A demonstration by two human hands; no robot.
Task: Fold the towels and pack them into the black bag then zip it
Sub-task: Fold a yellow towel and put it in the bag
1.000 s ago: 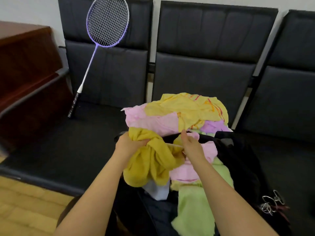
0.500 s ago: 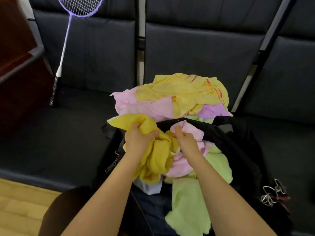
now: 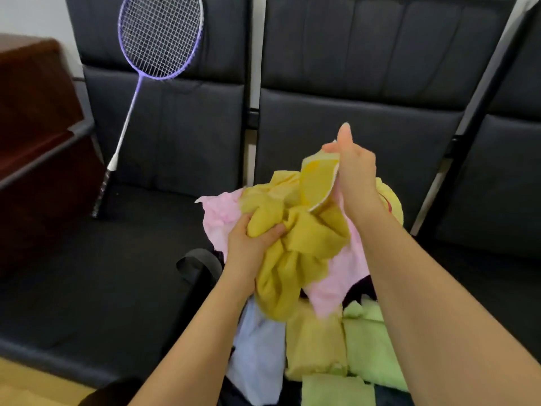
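A crumpled mustard-yellow towel [image 3: 304, 247] hangs between both hands above the black bag [image 3: 199, 268]. My left hand [image 3: 251, 241] grips a bunch of it low down. My right hand [image 3: 354, 168] is raised and pinches one edge of the towel, pulling it up. Pink towels [image 3: 339, 282] and a brighter yellow one [image 3: 282, 180] lie heaped behind and under the held towel. Folded-looking light green [image 3: 369, 347], yellow [image 3: 314, 344] and pale blue [image 3: 260, 356] towels sit in the bag's open mouth. Most of the bag is hidden by towels and my arms.
The bag rests on a row of black padded seats [image 3: 87, 273]. A purple badminton racket [image 3: 158, 39] leans on the left seat back. A dark wooden cabinet [image 3: 35, 142] stands at the far left. Wood floor [image 3: 26, 385] shows at the bottom left.
My right hand has let go of the pink pile, taken an edge of the mustard towel and lifted it upward. My left hand still holds the towel, which is now raised and stretched.
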